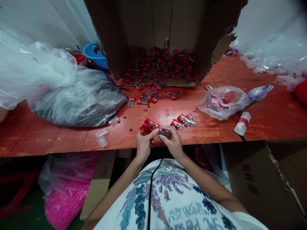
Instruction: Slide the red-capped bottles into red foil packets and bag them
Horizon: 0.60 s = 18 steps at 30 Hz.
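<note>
My left hand [143,144] and my right hand [173,142] meet at the front edge of a red wooden table [35,134]. The left hand pinches a red printed wrapper [150,125]. The right hand holds a small clear container of dark beads [164,133] against that wrapper. Three wrapped red packets [183,121] lie just beyond my right hand. Farther back, a torn cardboard box [165,35] lying on its side spills many small red-capped containers [158,68] onto the table.
A big clear plastic bag of dark beads [79,102] lies at left, with loose clear caps [102,138] near it. A small plastic bag [223,102], a scoop [260,92] and a white tape roll [242,124] lie right. Pink bag [64,191] and cartons sit below.
</note>
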Each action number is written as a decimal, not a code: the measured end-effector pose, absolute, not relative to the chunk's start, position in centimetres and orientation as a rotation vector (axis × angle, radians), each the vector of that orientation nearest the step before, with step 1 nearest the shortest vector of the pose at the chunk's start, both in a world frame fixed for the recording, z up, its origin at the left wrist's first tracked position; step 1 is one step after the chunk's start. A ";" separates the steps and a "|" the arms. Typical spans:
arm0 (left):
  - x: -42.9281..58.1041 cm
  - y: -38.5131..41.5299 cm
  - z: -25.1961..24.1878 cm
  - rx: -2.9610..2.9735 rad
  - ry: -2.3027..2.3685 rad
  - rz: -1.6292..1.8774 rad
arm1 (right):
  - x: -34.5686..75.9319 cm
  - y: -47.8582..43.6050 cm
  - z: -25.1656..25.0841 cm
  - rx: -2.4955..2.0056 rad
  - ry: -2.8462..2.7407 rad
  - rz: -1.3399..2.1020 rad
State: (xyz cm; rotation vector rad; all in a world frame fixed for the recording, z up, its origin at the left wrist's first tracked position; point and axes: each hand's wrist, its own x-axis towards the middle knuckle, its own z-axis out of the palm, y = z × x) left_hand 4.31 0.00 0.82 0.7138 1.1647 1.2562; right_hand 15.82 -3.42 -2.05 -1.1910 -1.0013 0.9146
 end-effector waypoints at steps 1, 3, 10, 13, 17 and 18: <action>4.3 0.0 0.8 0.718 1.169 1.250 | 15.8 -3.4 -2.1 -1.201 -1.030 0.875; 4.3 -0.1 0.7 0.716 1.152 1.232 | 15.7 -3.5 -2.2 -1.195 -1.050 0.867; 4.1 0.2 1.2 0.665 1.032 1.122 | 15.5 -3.5 -1.4 -1.119 -0.895 1.101; 3.9 0.1 1.3 0.661 0.997 1.048 | 15.7 -3.4 -1.1 -1.064 -0.765 1.324; 4.1 0.1 1.0 0.645 1.082 1.029 | 16.0 -3.3 -1.4 -1.147 -0.895 1.164; 4.1 0.1 0.9 0.636 1.119 1.039 | 16.2 -3.3 -1.5 -1.168 -0.976 1.092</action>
